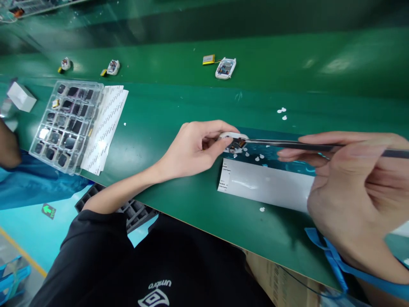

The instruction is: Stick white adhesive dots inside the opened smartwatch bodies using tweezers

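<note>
At far left we note a clear plastic compartment tray [65,124] of small dark parts, a white sticker sheet [107,123] just beside it. Three white open casings [225,68] lie far off.

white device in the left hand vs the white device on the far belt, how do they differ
The held device sits on the near table, pinched by the left hand, with tweezers from the right hand reaching into it. The far device lies untouched on the belt, wired to a yellow battery beside it. Both are small white cases lying open, insides showing.
</note>
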A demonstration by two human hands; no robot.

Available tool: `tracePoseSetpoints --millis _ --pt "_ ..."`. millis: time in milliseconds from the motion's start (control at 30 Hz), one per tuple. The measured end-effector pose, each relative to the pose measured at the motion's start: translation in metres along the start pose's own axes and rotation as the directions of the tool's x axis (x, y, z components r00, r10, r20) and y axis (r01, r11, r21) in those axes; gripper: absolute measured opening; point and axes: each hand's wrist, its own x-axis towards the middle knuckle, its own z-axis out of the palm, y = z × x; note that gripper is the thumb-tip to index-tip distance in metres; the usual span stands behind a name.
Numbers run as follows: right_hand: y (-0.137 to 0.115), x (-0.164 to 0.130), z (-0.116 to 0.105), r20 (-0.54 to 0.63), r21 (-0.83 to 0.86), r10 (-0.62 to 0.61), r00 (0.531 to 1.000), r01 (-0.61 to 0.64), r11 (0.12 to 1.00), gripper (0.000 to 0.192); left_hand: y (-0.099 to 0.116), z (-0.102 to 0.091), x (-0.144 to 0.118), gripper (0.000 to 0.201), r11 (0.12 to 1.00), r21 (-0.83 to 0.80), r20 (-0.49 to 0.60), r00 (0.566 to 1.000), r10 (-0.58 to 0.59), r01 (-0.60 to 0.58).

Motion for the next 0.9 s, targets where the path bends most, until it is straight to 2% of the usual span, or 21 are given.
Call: tracePoseSetpoints --millis 67,133,200,267,400,533,633,800,900 --pt "0.002 0.004 -0.002 0.026 -0.082 -0.051 0.998 0.053 0.995 0.035 -0.005 -0.005 0.003 0.020 0.991 0.127 -0.084 0.995 0.056 -0.045" --pt "0.006 0.009 -0.004 0.140 -0.193 -0.132 0.981 0.157 0.969 0.037 -0.008 -0.010 0.006 0.020 0.965 0.250 -0.125 0.985 0.118 -0.083" --pt "0.009 0.014 -0.006 0.274 -0.248 -0.193 0.942 0.263 0.933 0.038 -0.009 -0.015 0.008 0.020 0.940 0.306 -0.062 0.983 0.174 -0.147" --pt "0.012 0.017 -0.007 0.331 -0.245 -0.226 0.916 0.315 0.917 0.037 -0.010 -0.017 0.009 0.020 0.920 0.313 0.061 0.972 0.227 -0.235" --pt "0.012 0.019 -0.009 0.352 -0.234 -0.233 0.907 0.326 0.916 0.035 -0.010 -0.017 0.009 0.022 0.881 0.321 0.250 0.929 0.274 -0.346" --pt "0.012 0.020 -0.009 0.377 -0.230 -0.240 0.894 0.342 0.911 0.031 -0.009 -0.016 0.009 0.023 0.879 0.333 0.377 0.903 0.207 -0.341" --pt "0.013 0.021 -0.008 0.384 -0.218 -0.257 0.887 0.358 0.908 0.029 -0.008 -0.015 0.009 0.022 0.880 0.343 0.406 0.897 0.175 -0.327" --pt "0.015 0.021 -0.008 0.390 -0.188 -0.293 0.873 0.387 0.903 0.027 -0.012 -0.011 0.009 0.026 0.857 0.359 0.426 0.882 0.203 -0.371" --pt "0.015 0.021 -0.007 0.391 -0.177 -0.310 0.867 0.401 0.899 0.019 -0.016 -0.010 0.009 0.025 0.837 0.376 0.438 0.872 0.219 -0.399"
